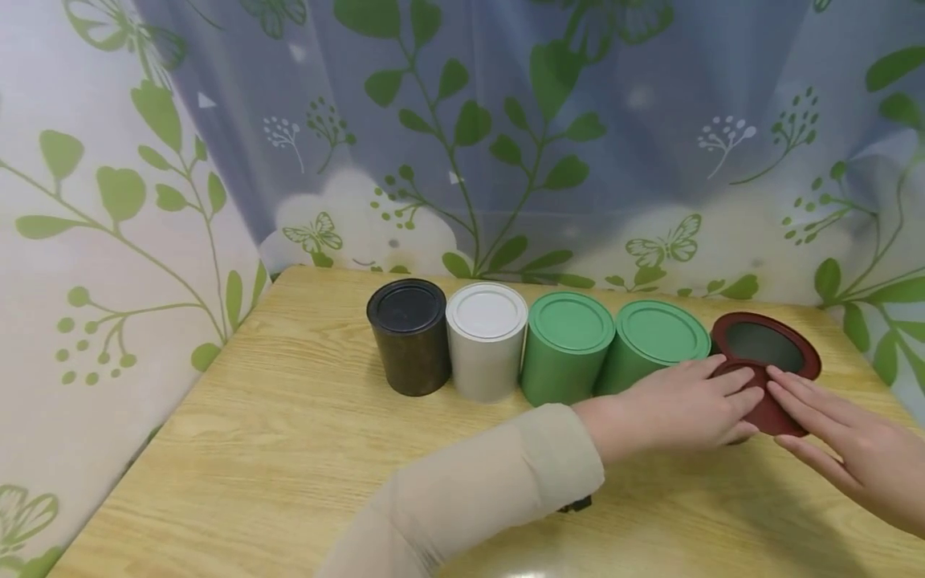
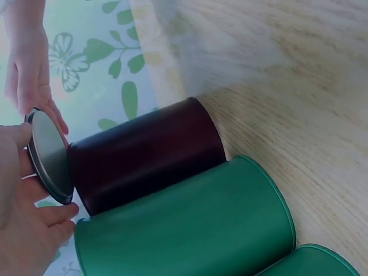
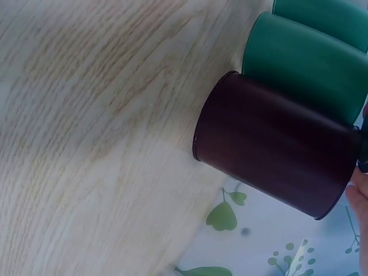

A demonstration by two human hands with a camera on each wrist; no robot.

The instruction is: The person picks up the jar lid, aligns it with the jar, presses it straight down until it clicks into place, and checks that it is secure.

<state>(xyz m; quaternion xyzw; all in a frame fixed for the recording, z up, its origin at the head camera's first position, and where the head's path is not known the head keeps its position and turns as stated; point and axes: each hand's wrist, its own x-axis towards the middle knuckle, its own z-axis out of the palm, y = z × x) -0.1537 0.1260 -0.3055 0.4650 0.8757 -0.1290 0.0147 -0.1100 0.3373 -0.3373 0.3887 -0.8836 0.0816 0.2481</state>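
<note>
A dark red can (image 1: 764,347) stands uncovered at the right end of a row, its grey inside showing in the head view. Just in front of its mouth, both hands hold a round dark red lid (image 1: 776,411), tilted and apart from a seated position. My left hand (image 1: 672,405) pinches the lid's left edge between thumb and fingers, its fingertips close to the neighbouring green can (image 1: 663,333). On the opposite edge, my right hand (image 1: 860,449) holds the lid with fairly straight fingers. The left wrist view shows the lid's grey underside (image 2: 49,152) beside the can.
Left of the hands stand another green can (image 1: 567,337), a white can (image 1: 486,345) and a black can (image 1: 410,345), all lidded and side by side. They rest on a wooden table (image 1: 289,449). A leaf-patterned curtain (image 1: 448,144) hangs behind the table.
</note>
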